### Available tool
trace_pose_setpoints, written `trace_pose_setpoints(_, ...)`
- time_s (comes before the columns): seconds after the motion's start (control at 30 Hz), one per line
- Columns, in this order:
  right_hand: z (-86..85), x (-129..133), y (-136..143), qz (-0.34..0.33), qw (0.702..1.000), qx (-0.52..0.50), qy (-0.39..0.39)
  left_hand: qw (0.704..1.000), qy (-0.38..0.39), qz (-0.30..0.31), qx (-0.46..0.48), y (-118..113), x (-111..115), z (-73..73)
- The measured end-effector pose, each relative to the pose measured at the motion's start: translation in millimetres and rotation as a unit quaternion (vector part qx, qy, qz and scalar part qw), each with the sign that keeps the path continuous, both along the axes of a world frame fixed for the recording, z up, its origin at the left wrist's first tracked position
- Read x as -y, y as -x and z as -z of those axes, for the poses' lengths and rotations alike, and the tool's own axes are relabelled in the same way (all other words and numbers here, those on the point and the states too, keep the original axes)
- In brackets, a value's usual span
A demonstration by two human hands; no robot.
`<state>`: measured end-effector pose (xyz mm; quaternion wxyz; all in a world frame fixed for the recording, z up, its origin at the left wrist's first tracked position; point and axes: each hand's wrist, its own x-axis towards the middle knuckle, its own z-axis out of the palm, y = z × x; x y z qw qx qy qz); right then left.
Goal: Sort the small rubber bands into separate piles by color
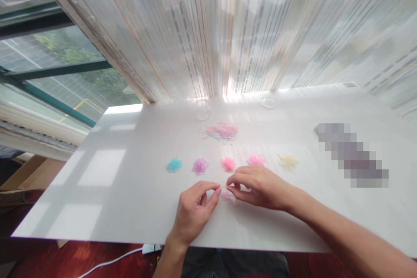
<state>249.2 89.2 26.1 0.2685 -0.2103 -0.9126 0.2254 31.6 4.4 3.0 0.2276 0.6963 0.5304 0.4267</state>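
Observation:
My left hand [196, 208] and my right hand [257, 186] meet fingertip to fingertip near the table's front. Both pinch a thin pale strand [223, 187], which looks like a small rubber band. Just beneath lies a little mixed heap of pink and lilac bands [228, 196]. Beyond the hands runs a row of piles sorted by colour: teal [173, 165], purple [200, 165], coral pink [228, 164], bright pink [256, 159] and pale yellow [288, 161]. Farther back is a larger tangled pile of mixed colours [221, 131].
Clear round dishes or lids [202, 108] stand at the back, with another clear one [268, 102] to their right. A blurred-out object [353, 156] lies at the right of the white table [143, 208]. Striped curtains [228, 30] hang behind; a window is at left.

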Motion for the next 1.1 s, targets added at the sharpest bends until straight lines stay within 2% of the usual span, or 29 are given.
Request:
trace_pose_setpoints(0.3, 2.9, -0.7, 2.2, 0.022, 0.999, -0.024, -0.039, 1.0, -0.014, -0.002, -0.003, 0.5, 0.2, 1.5)
trace_pose_setpoints(0.43, 3.0, -9.4, -5.2, 0.089, 0.993, -0.018, -0.076, 0.999, -0.026, -0.012, -0.018, 0.6, 0.7, 3.0)
trace_pose_setpoints(0.57, 2.7, -17.8, -13.7, 0.145, 0.987, 0.025, -0.071, 0.999, -0.029, -0.014, -0.03, 0.9, 2.2, 3.2)
trace_pose_setpoints(1.1, 4.7, -17.0, -13.8, 0.17, 0.981, 0.087, -0.032, 0.999, -0.018, -0.007, -0.032, 0.1, 1.5, 3.4)
